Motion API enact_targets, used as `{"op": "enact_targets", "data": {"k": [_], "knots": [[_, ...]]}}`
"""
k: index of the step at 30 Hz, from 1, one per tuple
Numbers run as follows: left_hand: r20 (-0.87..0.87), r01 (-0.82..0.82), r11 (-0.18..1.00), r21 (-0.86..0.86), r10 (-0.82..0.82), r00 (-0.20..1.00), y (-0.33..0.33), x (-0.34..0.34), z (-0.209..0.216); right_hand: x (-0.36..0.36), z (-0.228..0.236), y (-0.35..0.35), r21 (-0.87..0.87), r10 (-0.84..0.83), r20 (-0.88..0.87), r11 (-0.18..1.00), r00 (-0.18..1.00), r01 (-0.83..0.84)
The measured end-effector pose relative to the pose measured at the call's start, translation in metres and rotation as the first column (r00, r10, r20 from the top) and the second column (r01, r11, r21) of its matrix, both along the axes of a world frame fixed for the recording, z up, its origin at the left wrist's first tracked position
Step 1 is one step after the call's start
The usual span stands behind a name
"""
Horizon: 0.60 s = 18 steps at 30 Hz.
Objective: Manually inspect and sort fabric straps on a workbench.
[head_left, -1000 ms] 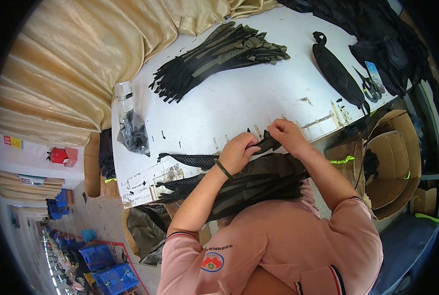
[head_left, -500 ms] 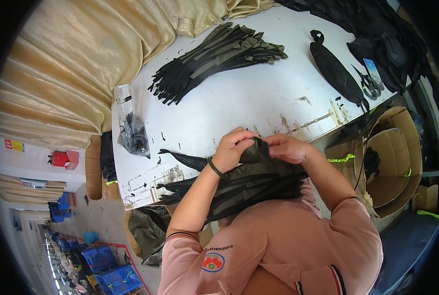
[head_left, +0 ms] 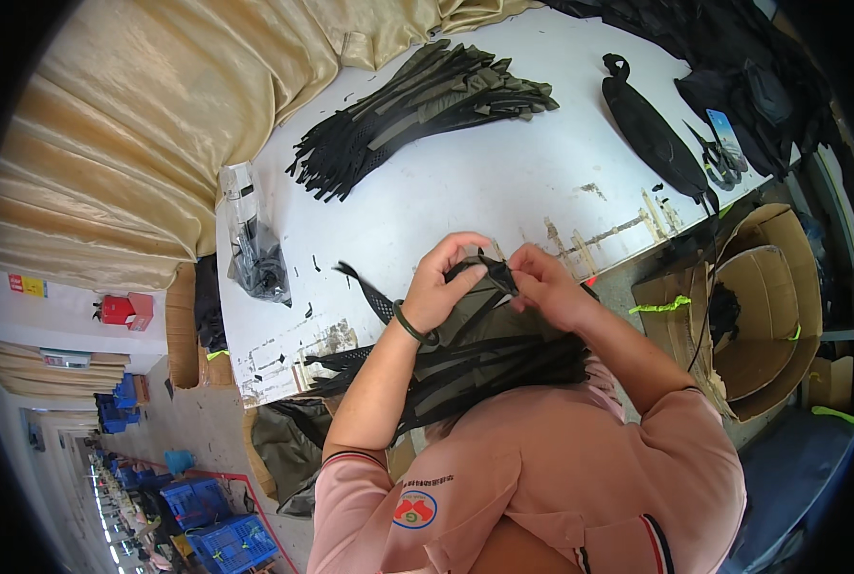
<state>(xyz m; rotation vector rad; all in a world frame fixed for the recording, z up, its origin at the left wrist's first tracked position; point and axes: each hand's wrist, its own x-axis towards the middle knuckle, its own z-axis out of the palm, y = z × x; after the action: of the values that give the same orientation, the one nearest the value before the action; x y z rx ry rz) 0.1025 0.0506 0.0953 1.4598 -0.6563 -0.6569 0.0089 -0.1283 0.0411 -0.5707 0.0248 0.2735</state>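
Between my two hands is a dark olive and black fabric piece (head_left: 476, 295) with a mesh strip trailing to the left. My left hand (head_left: 446, 285), with a dark green bangle at its wrist, pinches its upper edge between thumb and fingers. Close beside it, my right hand (head_left: 544, 287) grips the same edge with fingertips together. More such fabric pieces (head_left: 503, 375) lie in a stack across my lap and the table's near edge, partly covered by my left forearm. A larger fanned bundle of similar pieces (head_left: 427, 115) rests at the far side of the white table (head_left: 503, 191).
At the table's left lies a clear plastic bag (head_left: 257, 260) with dark contents. To the right are a black padded strap (head_left: 652, 134), scissors (head_left: 719, 165), a phone (head_left: 724, 134) and black cloth (head_left: 766, 86). Open cardboard boxes (head_left: 771, 316) stand right of me; gold curtains (head_left: 159, 124) hang left.
The fabric piece has been lifted and turned, so more of its olive face shows. My left hand has risen slightly; my right hand has shifted left and up, its fingers now bent closer.
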Motion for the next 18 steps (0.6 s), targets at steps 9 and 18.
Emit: {"op": "enact_targets", "data": {"k": [9, 18], "knots": [[-0.150, -0.139, 0.962, 0.235, 0.177, 0.973, 0.005, 0.003, -0.017, 0.005, 0.015, -0.058, -0.796, -0.343, 0.416, 0.311, 0.842, 0.520], [0.199, -0.261, 0.944, 0.203, 0.221, 0.955, 0.020, -0.005, -0.029, 0.000, 0.023, -0.049, -0.983, 0.202, 0.062, 0.184, 0.977, 0.024]]}}
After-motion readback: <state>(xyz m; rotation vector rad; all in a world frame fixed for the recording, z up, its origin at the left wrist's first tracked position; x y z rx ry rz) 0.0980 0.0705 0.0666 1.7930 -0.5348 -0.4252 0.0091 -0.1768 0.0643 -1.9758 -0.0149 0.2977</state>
